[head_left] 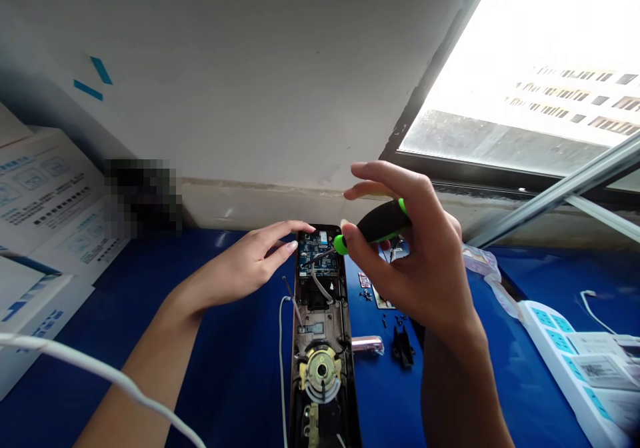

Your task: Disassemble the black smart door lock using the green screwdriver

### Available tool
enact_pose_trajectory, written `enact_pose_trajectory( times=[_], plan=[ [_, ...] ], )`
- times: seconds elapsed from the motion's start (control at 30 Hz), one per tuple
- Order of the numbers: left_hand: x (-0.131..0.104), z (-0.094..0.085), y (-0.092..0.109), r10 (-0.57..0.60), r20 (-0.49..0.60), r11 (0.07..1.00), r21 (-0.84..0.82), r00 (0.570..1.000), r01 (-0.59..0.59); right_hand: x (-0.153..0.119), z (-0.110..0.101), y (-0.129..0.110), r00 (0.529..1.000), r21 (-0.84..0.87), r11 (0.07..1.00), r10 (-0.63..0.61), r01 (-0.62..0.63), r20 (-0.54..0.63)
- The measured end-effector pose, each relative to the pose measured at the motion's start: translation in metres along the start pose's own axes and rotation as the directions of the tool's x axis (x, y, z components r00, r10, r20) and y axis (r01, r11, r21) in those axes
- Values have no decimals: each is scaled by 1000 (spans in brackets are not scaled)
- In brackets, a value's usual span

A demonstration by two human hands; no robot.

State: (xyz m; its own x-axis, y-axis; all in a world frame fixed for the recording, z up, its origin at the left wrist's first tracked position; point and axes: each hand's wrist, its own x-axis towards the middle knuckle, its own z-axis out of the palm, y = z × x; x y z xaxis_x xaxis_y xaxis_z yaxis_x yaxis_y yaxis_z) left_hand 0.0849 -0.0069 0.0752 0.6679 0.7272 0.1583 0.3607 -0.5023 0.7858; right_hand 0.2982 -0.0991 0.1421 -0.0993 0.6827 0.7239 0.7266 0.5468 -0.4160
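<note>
A long, narrow black housing [350, 375], opened up, lies lengthwise before me with its inner parts showing. At its far end sits a blue circuit board [307, 251]. My right hand [425, 255] grips a black-and-green screwdriver [377, 223] by the handle, its fingers partly raised. The screwdriver's shaft slants down to the left over the board; its tip appears at the board's left side, though I cannot tell whether it touches. My left hand [255, 258] rests its outstretched fingers at the housing's far left corner. Closer to me is a round yellowish metal part [305, 371] in the housing.
Right of the housing lie small loose screws [367, 295], a black plastic piece [403, 348] and a pink cylinder [367, 345]. A white power strip [555, 355] stands further right. White boxes [60, 201] are stacked at left. A white cable [115, 371] crosses the lower left.
</note>
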Motion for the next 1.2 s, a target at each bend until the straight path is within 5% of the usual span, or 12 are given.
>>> enact_pose_trajectory(
  times=[0.2,0.4,0.7,1.2],
  plan=[
    [2,-2,12,57,-292,998,19,955,-53,2,-1,1,996,75,997,-14,20,-84],
    [-1,-5,23,49,-277,997,68,960,-31,4,-6,9,948,109,992,-33,71,-317],
    [-1,-2,28,-8,-211,996,84,978,26,-1,-1,-4,995,96,995,-3,12,-96],
    [-1,-2,25,-47,-179,996,65,983,59,-1,3,-6,998,67,996,-66,67,-11]
  ],
)
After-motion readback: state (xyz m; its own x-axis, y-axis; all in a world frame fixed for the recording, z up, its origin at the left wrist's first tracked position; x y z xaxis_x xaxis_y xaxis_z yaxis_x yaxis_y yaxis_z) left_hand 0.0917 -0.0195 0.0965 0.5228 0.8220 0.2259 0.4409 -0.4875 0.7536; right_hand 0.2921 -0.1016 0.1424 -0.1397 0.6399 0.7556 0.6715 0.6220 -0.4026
